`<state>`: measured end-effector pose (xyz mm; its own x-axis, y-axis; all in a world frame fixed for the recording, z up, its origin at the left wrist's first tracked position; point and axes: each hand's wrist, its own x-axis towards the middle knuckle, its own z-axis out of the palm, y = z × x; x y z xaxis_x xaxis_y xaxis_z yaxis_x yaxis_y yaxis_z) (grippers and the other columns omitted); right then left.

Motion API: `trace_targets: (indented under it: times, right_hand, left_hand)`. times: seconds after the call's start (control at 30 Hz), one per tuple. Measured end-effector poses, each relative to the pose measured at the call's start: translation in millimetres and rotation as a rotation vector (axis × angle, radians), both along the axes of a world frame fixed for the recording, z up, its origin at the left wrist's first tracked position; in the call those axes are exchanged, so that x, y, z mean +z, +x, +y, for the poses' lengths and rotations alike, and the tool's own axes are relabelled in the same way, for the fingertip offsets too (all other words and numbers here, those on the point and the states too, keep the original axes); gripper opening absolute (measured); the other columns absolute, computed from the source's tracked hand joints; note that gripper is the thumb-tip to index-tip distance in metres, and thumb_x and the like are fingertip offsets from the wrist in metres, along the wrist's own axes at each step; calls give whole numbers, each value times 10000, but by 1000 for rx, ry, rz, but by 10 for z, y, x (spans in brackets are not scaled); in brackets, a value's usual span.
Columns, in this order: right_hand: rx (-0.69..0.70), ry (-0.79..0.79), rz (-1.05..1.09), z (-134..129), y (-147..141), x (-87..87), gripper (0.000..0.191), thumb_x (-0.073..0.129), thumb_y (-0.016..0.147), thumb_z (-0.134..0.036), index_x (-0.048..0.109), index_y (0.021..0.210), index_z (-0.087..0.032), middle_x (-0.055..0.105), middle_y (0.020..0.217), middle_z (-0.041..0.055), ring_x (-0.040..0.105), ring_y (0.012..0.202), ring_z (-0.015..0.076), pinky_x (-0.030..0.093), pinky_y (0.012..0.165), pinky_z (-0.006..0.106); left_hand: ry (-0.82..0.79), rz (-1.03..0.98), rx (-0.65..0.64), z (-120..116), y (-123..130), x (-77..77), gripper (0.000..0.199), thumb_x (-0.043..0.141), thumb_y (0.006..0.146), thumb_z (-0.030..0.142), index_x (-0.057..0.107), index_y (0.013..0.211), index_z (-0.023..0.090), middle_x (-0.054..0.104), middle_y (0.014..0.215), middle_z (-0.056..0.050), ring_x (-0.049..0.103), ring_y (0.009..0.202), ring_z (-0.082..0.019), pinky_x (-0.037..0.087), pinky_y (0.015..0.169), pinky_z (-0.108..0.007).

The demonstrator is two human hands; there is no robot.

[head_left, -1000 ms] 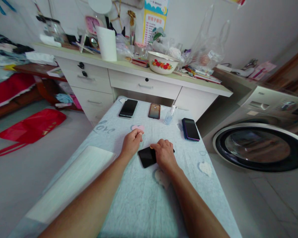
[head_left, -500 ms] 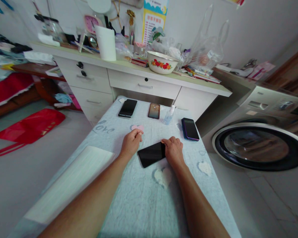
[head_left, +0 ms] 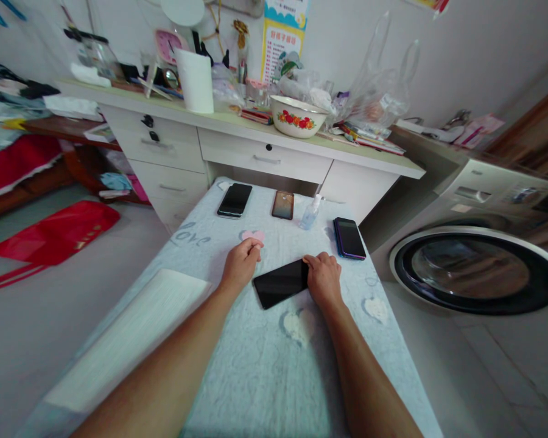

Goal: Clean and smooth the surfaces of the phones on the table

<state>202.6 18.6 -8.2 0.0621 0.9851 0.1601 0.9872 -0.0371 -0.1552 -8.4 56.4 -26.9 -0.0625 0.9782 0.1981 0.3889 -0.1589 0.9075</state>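
A black phone (head_left: 281, 284) lies flat and slanted on the cloth-covered table (head_left: 265, 377). My right hand (head_left: 323, 277) is at its right end, fingers closed with the thumb and fingertips at the edge; whatever they pinch is too small to make out. To the upper left of the phone, my left hand (head_left: 243, 263) is closed in a pinch beside a pink heart print on the cloth; I cannot make out anything between its fingers. It is apart from the phone.
Farther back are another dark phone (head_left: 235, 201), a brown phone case (head_left: 283, 205), a clear spray bottle (head_left: 310, 213) and a stack of dark phones (head_left: 349, 238). A pale sheet (head_left: 132, 334) lies at left. Behind stands a white desk (head_left: 265, 155); a washing machine (head_left: 479, 243) is at right.
My right hand has shifted slightly to the right, uncovering a little more of the phone's right end. My left hand and the phone have stayed in place.
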Motion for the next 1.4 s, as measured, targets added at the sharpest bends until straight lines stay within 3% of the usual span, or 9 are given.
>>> trace_targets:
  times: [0.17,0.77,1.4]
  right_hand:
    - [61,-25,8,-24,-81,15,313,428,956,-233,684,1128,-292,572,1006,89,443,951,222,272,803,325]
    - [484,10,41,-194,-567,7,264,438,959,-228,675,1065,-268,562,940,66,434,890,216,255,825,358]
    - [662,-9,19,-245,-674,81,253,433,983,-260,672,1061,-289,537,897,38,389,861,191,251,778,325]
  left_hand:
    - [7,7,-9,13,-10,-32,232,443,822,315,631,862,187,586,626,30,553,599,-139,394,602,-241]
    - [16,-10,-13,0,11,-4,235,430,839,313,627,855,186,569,606,31,551,588,-134,401,598,-246]
    - [18,-4,-3,0,5,-27,228,426,839,306,623,857,192,566,612,34,546,585,-130,402,594,-240]
